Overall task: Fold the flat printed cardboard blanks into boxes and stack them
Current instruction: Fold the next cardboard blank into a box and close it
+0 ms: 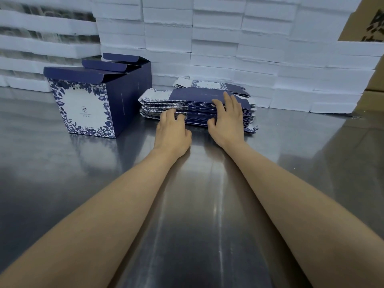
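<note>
A pile of flat navy-and-white floral cardboard blanks [193, 100] lies on the steel table [197, 204] at centre back. My left hand [172, 129] touches the pile's front edge with curled fingertips. My right hand [226, 117] lies on top of the pile, fingers spread over the top blank and thumb at the front edge. To the left stand three folded boxes [97, 96] in a row, top flaps up, the nearest showing a white panel framed with blue leaves. A smaller pile of blanks [209, 85] lies behind the main one.
White foam blocks [228, 38] are stacked as a wall along the back of the table. A brown corrugated carton [372, 19] stands at the far right. Bare steel surface stretches in front of the pile, under my forearms.
</note>
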Tool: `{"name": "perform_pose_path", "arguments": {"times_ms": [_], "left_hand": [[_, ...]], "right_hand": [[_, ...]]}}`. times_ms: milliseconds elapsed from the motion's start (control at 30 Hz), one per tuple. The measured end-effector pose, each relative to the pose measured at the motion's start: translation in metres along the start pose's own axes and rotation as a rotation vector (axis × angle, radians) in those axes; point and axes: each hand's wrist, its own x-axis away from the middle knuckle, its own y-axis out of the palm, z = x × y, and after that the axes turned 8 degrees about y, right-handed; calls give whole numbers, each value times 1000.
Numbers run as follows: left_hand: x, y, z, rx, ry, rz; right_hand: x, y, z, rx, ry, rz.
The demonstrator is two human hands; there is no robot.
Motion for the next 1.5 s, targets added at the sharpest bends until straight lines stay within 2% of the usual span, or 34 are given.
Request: {"name": "perform_pose_path", "arguments": {"times_ms": [167, 800, 1000, 1267, 1367, 1500], "left_hand": [[0, -1, 0, 2, -4, -13], [-1, -1, 0, 14, -10, -22], [-1, -1, 0, 14, -7, -15], [-1, 1, -2, 12, 5, -25], [-2, -1, -4, 36, -8, 0], [-1, -6, -3, 123, -34, 130]], "right_hand": [[0, -3, -1, -61, -52, 30], [-1, -2, -1, -13, -27, -7], [-2, -1, -1, 44, -38, -13], [-5, 7, 0, 272, -53, 11], [-2, 1, -5, 283, -80, 79], [20, -25, -12, 271, -186, 318]]}}
